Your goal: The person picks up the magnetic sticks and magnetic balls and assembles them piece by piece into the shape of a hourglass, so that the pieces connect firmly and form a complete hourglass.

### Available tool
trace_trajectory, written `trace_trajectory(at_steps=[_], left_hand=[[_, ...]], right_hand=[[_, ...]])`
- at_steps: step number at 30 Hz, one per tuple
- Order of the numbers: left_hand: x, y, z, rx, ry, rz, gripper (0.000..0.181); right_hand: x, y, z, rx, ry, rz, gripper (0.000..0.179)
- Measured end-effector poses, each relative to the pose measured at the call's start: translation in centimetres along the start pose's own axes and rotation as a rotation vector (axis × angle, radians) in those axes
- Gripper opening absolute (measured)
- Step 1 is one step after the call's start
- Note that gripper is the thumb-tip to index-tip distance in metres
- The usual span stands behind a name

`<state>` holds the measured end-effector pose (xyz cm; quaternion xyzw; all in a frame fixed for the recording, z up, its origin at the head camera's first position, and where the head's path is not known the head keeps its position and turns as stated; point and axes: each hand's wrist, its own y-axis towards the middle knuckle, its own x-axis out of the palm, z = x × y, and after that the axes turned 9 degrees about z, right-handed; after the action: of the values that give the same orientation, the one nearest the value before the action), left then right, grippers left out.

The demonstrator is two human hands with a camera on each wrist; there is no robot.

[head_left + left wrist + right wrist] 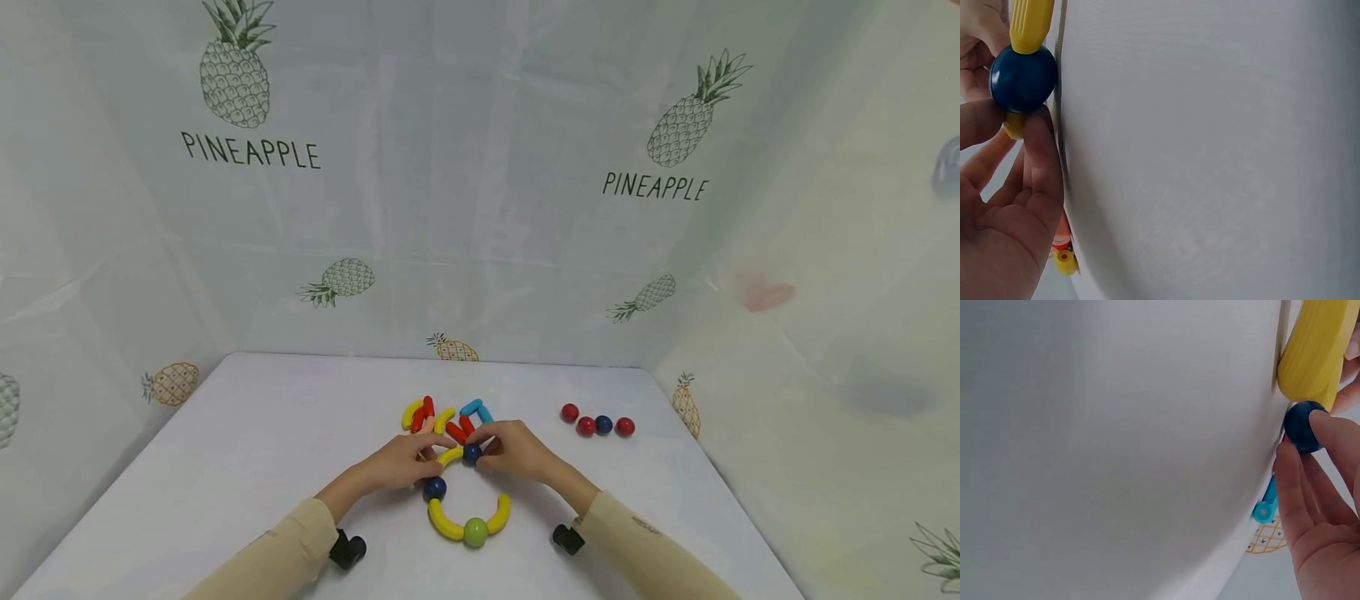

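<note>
A ring of yellow curved rods and balls lies on the white table, with a gap on its right side. My left hand point(401, 462) pinches the upper-left yellow curved rod point(450, 456), close to a dark blue ball point(435, 488). At the top of the ring, my right hand point(517, 452) holds another dark blue ball point(472, 454) between thumb and fingers, against that rod's end. Below, a lower-left curved rod point(445, 521) and a right curved rod point(500, 512) meet at a green ball point(476, 532). In the left wrist view, fingertips partly hide the pinched rod point(1015, 128).
Behind the hands lie loose yellow curved rods point(411, 414), red rods point(418, 419) and light blue rods point(472, 407). Back right, several red balls point(587, 427) sit beside a dark blue ball point(603, 425). A pineapple-print sheet point(465, 208) walls the table in.
</note>
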<state>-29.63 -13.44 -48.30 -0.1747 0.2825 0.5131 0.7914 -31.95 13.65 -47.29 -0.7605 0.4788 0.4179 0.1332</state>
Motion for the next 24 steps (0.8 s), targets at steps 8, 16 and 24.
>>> trace_trajectory(at_steps=[8,16,24], left_hand=[[0.1,-0.1,0.0,-0.018,-0.009,0.011,0.040],[0.0,-0.1,-0.4,-0.030,-0.002,0.006,0.041],[0.0,-0.1,-0.3,-0.035,0.003,0.008,0.042]], right_hand=[[-1.5,-2.1,0.8,0.003,-0.009,-0.032,0.031],[-2.5,-4.6,1.3,0.000,0.068,-0.175,0.032],[-2.7,-5.4,2.0,-0.051,0.097,-0.230,0.036]])
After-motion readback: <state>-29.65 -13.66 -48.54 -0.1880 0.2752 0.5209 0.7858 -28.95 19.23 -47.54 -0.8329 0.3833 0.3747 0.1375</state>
